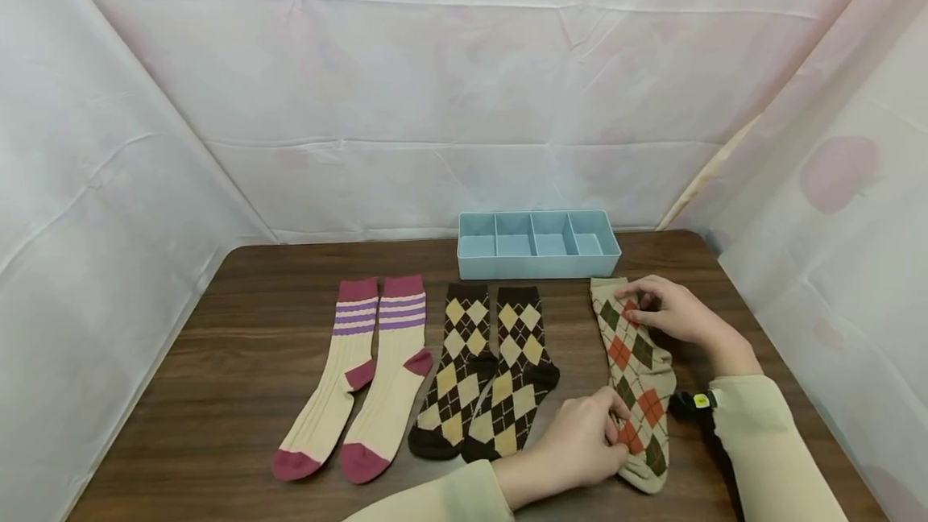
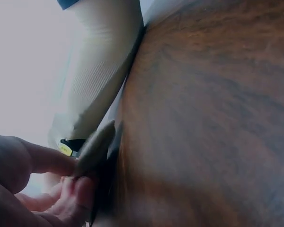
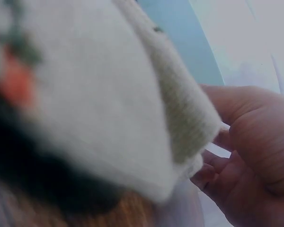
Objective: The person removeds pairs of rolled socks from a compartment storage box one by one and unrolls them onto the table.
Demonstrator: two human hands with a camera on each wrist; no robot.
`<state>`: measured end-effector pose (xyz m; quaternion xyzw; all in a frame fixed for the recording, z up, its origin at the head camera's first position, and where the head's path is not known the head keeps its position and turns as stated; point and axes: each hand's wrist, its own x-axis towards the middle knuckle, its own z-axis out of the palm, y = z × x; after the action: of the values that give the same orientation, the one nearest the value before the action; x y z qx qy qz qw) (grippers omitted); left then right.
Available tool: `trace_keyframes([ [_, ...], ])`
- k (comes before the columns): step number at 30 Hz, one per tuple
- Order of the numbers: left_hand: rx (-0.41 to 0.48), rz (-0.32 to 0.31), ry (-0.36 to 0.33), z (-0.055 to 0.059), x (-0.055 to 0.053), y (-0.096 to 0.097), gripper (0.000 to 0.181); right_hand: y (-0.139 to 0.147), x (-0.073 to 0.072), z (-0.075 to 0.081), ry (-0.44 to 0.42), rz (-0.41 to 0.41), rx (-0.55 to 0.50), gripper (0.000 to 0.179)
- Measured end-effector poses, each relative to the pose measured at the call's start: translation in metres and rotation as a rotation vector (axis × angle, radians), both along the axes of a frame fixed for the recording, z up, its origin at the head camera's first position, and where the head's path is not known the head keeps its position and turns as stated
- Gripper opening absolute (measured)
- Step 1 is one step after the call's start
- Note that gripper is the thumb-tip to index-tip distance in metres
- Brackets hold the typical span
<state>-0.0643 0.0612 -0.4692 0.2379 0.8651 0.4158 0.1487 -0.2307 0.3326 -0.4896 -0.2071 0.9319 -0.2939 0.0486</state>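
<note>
A beige argyle sock (image 1: 619, 353) with orange and green diamonds lies at the right of the table, seemingly layered with another. My left hand (image 1: 580, 437) pinches its left edge near the toe; in the left wrist view thumb and fingers close on a raised fold of sock (image 2: 97, 149). Up by the cuff, my right hand (image 1: 677, 308) pinches the sock's right side. Pale knit fabric (image 3: 99, 104) fills much of the right wrist view, its edge lifted between thumb and fingers. How many layers each hand holds is hidden.
Two black-and-yellow argyle socks (image 1: 522, 353) lie flat in the middle. Left of them are two cream socks (image 1: 391, 345) with maroon toes and purple stripes. Behind stands a light blue divided box (image 1: 540, 267) near the curtain (image 1: 435, 103) at the table's (image 1: 239, 329) back edge.
</note>
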Motion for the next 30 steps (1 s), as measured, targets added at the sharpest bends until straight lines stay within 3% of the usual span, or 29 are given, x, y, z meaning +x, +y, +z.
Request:
trace_keyframes([
  [4,0.055,0.049,-0.014,0.002,0.002,0.0,0.03,0.0,-0.001,0.0,0.008,0.003,-0.005,0.037],
  [8,0.073,0.049,0.018,0.005,0.002,-0.001,0.028,0.001,-0.001,0.001,0.007,0.002,-0.008,0.038],
  [11,0.06,0.031,0.057,0.007,0.001,0.0,0.03,0.002,0.0,0.003,-0.003,-0.004,-0.002,0.038],
  [18,-0.114,-0.006,0.091,0.001,0.001,0.009,0.035,0.007,-0.001,0.004,-0.01,-0.009,0.022,0.04],
  [24,-0.116,-0.016,0.118,-0.002,0.0,0.016,0.038,0.012,-0.002,0.004,-0.02,-0.011,0.023,0.04],
  [30,-0.07,-0.01,0.06,-0.003,-0.002,0.016,0.036,0.013,-0.002,0.004,-0.025,-0.013,0.005,0.039],
])
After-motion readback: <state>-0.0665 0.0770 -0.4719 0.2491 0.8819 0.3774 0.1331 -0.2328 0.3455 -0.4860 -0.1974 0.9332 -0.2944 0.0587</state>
